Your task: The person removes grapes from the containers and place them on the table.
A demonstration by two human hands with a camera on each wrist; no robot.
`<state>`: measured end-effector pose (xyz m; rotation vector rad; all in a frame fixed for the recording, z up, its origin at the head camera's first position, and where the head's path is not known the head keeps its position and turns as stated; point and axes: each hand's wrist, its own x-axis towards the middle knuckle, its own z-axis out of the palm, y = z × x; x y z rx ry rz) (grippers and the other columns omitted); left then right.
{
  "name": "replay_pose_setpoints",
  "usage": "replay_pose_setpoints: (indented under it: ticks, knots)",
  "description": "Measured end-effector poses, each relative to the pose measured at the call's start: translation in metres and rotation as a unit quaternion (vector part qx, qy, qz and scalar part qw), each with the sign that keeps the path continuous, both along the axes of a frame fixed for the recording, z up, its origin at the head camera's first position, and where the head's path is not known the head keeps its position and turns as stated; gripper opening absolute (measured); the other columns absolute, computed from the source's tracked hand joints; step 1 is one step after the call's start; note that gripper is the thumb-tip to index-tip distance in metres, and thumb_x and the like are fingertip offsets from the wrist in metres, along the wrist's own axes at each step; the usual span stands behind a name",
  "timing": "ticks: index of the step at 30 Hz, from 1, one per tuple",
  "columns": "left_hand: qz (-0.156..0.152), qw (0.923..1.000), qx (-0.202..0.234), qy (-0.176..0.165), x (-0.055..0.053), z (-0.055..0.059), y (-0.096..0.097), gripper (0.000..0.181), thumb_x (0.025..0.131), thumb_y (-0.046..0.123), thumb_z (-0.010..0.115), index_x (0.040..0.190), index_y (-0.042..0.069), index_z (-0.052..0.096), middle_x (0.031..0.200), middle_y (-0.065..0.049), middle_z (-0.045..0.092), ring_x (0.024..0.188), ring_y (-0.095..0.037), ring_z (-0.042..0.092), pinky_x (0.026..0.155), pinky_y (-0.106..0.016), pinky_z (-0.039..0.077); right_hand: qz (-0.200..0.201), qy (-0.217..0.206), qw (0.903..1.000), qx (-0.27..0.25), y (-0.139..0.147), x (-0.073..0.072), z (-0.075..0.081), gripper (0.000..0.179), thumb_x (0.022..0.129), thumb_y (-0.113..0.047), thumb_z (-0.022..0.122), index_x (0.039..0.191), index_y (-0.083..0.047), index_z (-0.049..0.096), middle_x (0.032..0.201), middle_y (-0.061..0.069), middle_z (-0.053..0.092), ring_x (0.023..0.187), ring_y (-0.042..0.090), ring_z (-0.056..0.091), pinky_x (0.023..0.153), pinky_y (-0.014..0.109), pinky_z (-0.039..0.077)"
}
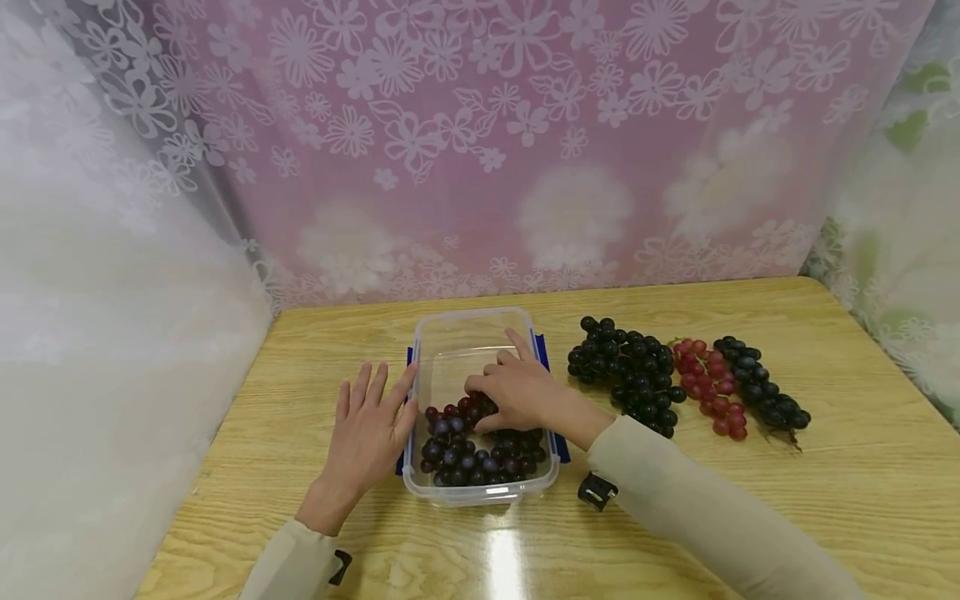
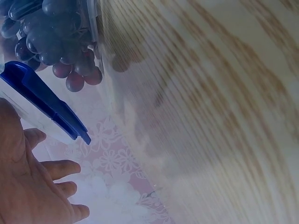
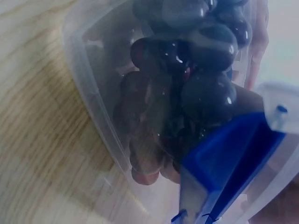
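Note:
A clear plastic container (image 1: 467, 333) with blue side clips stands on the table, a bunch of dark purple grapes (image 1: 480, 458) filling its near half. My right hand (image 1: 517, 392) reaches inside, thumb and curled fingers gripping the grapes at the bunch's upper part. Flat and spread, my left hand (image 1: 367, 437) is by the container's left wall, its thumb side close to the rim. In the left wrist view its fingers (image 2: 60, 169) are straight beside a blue clip (image 2: 44, 100). The right wrist view shows the grapes (image 3: 208, 95) through the clear wall; the gripping fingertips are hidden there.
To the right of the container lie a large bunch of black grapes (image 1: 622, 358), a smaller bunch of red grapes (image 1: 708, 383) and a narrow bunch of dark grapes (image 1: 757, 383). A pink floral curtain (image 1: 465, 208) hangs behind the wooden table (image 1: 330, 333).

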<state>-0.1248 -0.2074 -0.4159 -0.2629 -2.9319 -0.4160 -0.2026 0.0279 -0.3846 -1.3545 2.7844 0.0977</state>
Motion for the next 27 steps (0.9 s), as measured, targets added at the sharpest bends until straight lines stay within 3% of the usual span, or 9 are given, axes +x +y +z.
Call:
replay_pose_setpoints:
  ticks: [13,21,27]
  knots:
    - [0.0,1.0,0.002,0.0,0.0,-0.001,0.001,0.051,0.103,0.045,0.031,0.151,0.027,0.031,0.153,-0.018,0.026,0.143,-0.034,0.008,0.11,-0.058,0.003,0.035,0.028,0.9959,-0.078,0.007,-0.002,-0.008,0.045,0.08,-0.058,0.067,0.115,-0.03,0.062,0.096,-0.007,0.067,0.093,0.019,0.057,0.109,0.061,0.004]
    - [-0.001,1.0,0.001,0.007,-0.001,-0.002,0.001,0.051,0.103,0.046,0.031,0.151,0.027,0.032,0.152,-0.019,0.028,0.143,-0.035,0.009,0.11,-0.058,0.004,0.036,0.051,0.9917,-0.113,0.009,-0.002,-0.007,0.048,0.079,-0.06,0.066,0.116,-0.03,0.063,0.098,-0.007,0.067,0.098,0.019,0.057,0.107,0.064,0.0]
    - [-0.003,0.9998,0.0,0.019,-0.001,-0.003,0.002,0.051,0.103,0.043,0.034,0.151,0.025,0.034,0.15,-0.021,0.03,0.142,-0.037,0.011,0.109,-0.059,0.006,0.034,0.079,0.9883,-0.126,0.009,0.002,0.003,0.051,0.079,-0.062,0.065,0.12,-0.031,0.063,0.103,-0.005,0.066,0.106,0.021,0.056,0.107,0.065,0.001]
